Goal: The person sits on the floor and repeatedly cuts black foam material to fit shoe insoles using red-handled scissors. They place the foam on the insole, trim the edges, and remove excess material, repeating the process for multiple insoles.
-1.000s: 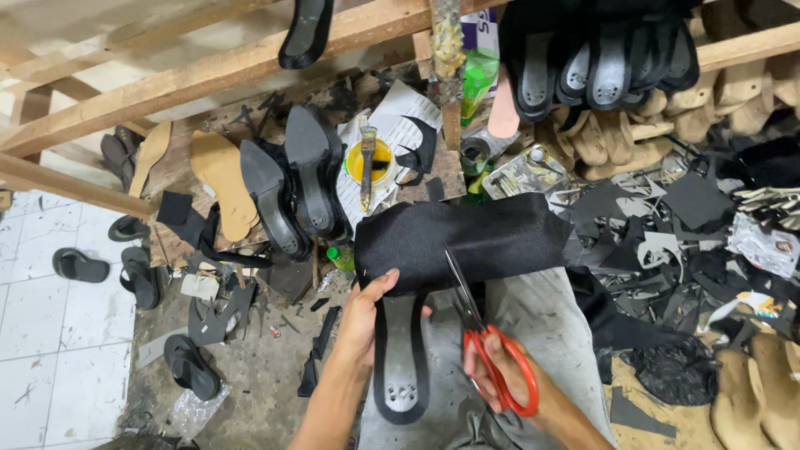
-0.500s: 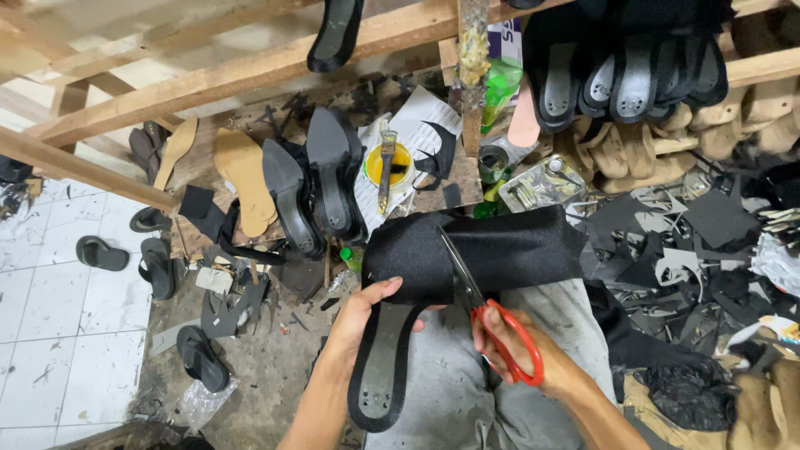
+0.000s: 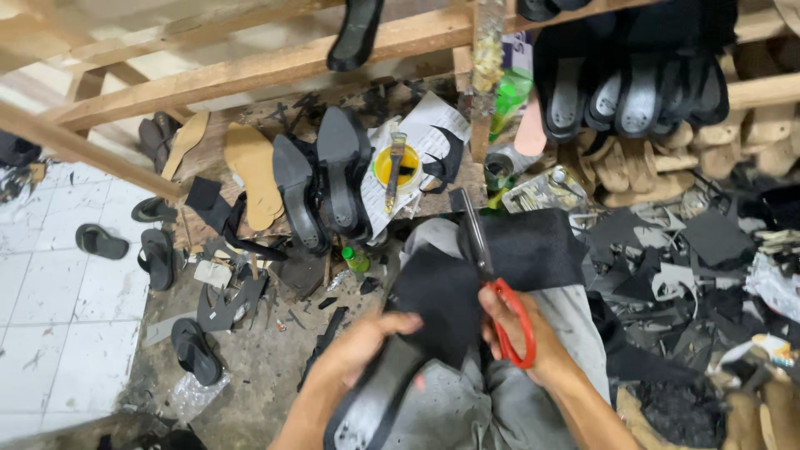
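**Black sheet being cut along a shoe sole over the lap**

A flat black sheet of soft material point(image 3: 508, 258) is held over the lap, above grey trousers point(image 3: 475, 408). A black shoe sole with a worn grey underside point(image 3: 375, 400) is gripped by the left hand point(image 3: 358, 350), its fingers curled around the sole's edge and pressing the sheet against it. A pair of scissors with red loop handles and dark steel blades point(image 3: 492, 275) is held by the right hand point(image 3: 521, 337), fingers threaded through the loops; the blades are seen partly closed within the sheet, pointing away from the body.

The cut is judged to be under way, not finished: the sheet is split where the blades stand, with a larger part lying to the right and a narrower part folded over the sole on the left. How much of the outline remains cannot be told, since the sheet's underside is hidden.

Counted: one pair of scissors, one sheet in hand, one sole in hand. On the wooden board ahead, two black heeled soles point(image 3: 321, 187) stand side by side, two tan insoles point(image 3: 250, 171) lie beside them, and one yellow tin with a brush point(image 3: 393, 167) rests on paper. Four dark sandals point(image 3: 154, 254) are seen on the white tiled floor point(image 3: 50, 308) and the bare ground beside it. Black offcuts point(image 3: 667, 267) are scattered to the right, too many to count.
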A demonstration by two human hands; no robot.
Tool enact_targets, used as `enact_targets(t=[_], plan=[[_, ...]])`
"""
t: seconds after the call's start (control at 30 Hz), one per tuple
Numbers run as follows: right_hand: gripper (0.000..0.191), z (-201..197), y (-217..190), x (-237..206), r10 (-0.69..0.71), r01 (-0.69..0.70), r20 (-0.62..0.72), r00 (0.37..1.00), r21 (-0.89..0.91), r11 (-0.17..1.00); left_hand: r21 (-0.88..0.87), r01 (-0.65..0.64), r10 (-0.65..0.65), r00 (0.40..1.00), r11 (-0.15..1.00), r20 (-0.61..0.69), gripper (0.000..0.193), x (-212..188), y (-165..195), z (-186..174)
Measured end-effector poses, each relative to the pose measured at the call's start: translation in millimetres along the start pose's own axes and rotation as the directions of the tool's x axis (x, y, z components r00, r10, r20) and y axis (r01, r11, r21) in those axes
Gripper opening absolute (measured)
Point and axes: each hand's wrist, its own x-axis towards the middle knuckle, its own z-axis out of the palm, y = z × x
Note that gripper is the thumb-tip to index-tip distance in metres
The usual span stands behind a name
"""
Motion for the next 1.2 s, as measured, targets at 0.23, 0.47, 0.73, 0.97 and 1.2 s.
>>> enact_targets(t=[0.23,0.47,0.73,0.97,1.2], plan=[[0.042,28.5,-18.6,-10.3,-0.086,0.155,-0.310,0.947,0.204,0.967,-0.760,-0.019,0.598,0.630,0.650,0.496,0.043,-3.4,-52.2,9.0],[0.049,83.1,5.2,-24.0,-0.147,0.350,-0.661,0.736,0.185,0.918,-0.677,-0.524,0.713,0.701,0.516,0.002,0.061,-5.3,-76.1,69.5],[0.050,38.4,63.3,-56.9,-0.185,0.152,0.093,0.978,0.289,0.945,-0.536,-0.680,0.658,0.701,0.501,-0.275,0.061,-5.9,-0.6,54.4],[0.081,33.3,56.2,-76.5,-0.157,0.125,0.349,0.924,0.111,0.986,-0.428,-0.750,0.730,0.635,0.505,-0.253,0.055,-1.4,-2.5,43.7],[0.080,19.9,53.8,-62.6,-0.098,0.125,0.146,0.984,-0.188,0.974,-0.335,-0.761,0.722,0.641,0.556,-0.260,0.047,6.4,-18.6,55.6]])
